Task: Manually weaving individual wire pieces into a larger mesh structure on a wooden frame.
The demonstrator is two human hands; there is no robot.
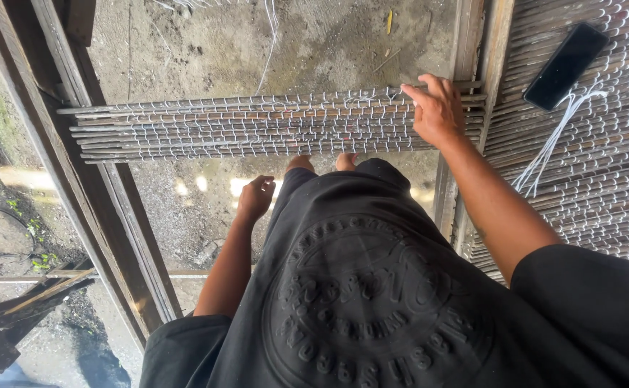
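My right hand (438, 109) lies open, fingers spread, pressing the far right end of the strip of thin slats (257, 127) laced with white cord, just where it meets the wooden frame rail (465, 43). My left hand (255, 197) hangs loosely curled below the strip, holding nothing. Best to keep my fingertips flat so the round, stiff slats stay level and tight together. To the right of my right hand, a smooth black phone (566, 66) lies on the finished mat (602, 165), beside loose white cords (555, 140).
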